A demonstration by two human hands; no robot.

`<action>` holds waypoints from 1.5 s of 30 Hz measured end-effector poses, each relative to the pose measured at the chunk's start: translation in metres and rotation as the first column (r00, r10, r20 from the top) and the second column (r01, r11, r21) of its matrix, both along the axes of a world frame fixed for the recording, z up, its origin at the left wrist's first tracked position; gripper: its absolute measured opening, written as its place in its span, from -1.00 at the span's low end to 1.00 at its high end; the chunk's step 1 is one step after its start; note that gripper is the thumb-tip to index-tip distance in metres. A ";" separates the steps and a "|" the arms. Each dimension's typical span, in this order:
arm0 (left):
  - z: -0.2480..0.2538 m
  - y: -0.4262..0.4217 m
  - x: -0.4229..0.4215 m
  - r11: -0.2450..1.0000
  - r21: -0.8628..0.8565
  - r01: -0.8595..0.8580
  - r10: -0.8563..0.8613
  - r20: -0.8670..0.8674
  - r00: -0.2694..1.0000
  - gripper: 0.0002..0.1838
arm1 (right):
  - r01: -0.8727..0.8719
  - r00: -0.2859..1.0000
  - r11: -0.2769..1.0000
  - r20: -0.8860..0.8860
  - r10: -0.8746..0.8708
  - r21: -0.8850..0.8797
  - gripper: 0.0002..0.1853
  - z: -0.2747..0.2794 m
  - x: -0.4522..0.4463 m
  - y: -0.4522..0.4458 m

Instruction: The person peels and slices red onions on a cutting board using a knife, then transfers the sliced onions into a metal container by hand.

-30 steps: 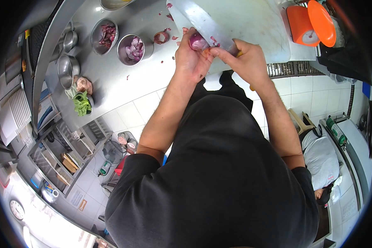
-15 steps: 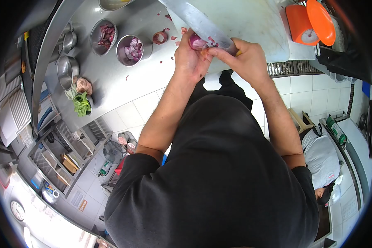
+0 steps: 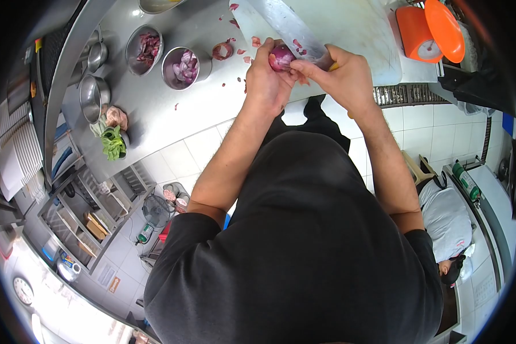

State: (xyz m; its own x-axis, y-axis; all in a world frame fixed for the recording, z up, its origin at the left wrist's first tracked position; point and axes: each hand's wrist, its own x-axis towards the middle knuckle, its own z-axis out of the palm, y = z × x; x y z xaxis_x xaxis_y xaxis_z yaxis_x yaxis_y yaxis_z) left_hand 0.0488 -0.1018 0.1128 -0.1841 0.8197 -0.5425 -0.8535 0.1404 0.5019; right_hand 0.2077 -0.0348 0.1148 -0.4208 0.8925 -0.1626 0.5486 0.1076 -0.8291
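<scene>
A partly peeled red onion (image 3: 281, 58) sits in my left hand (image 3: 265, 80), which is closed around it over the near edge of the cutting board. My right hand (image 3: 347, 77) grips a broad knife (image 3: 286, 28) by its handle, mostly hidden in the fist. The blade points up and left across the board, with scraps of purple skin stuck on it. My right thumb touches the onion's right side. Loose red skins (image 3: 222, 51) lie on the steel counter left of the board.
A steel pot of cut onion (image 3: 165, 71) and a steel bowl of skins (image 3: 131, 54) stand on the left. Leafy greens (image 3: 114, 144) are near the counter's edge. An orange scale (image 3: 413, 34) stands right of the white board (image 3: 361, 34). Another person (image 3: 446, 218) is at the right.
The onion has turned in my left hand and moved slightly right. The knife has shifted a little right with my right hand. More skin scraps lie near the board's left edge.
</scene>
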 end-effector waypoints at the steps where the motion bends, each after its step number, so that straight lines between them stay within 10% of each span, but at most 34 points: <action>1: 0.004 0.001 0.002 1.000 -0.017 -0.021 0.021 0.001 1.000 -0.67 | -0.015 1.000 1.000 0.026 0.015 0.010 -0.19 -0.001 0.000 0.000; 20: 0.011 0.003 0.010 0.996 -0.092 -0.020 0.019 -0.017 1.000 -0.62 | -0.105 0.983 0.980 -0.170 0.076 -0.167 -0.43 0.014 0.007 -0.013; 26: -0.025 -0.006 -0.015 0.970 0.208 0.127 -0.171 0.215 0.961 -0.60 | -0.054 0.971 0.992 -0.237 0.026 -0.114 -0.42 0.004 0.019 -0.006; 35: 0.015 0.010 0.010 0.997 -0.051 -0.060 0.050 -0.181 0.982 -0.66 | -0.105 0.994 0.991 -0.035 0.102 -0.080 -0.41 0.022 0.012 0.002; 45: 0.001 0.000 -0.009 0.998 0.031 0.052 -0.048 -0.095 0.994 -0.74 | -0.078 0.997 0.994 0.000 0.079 -0.082 -0.27 0.028 0.002 0.005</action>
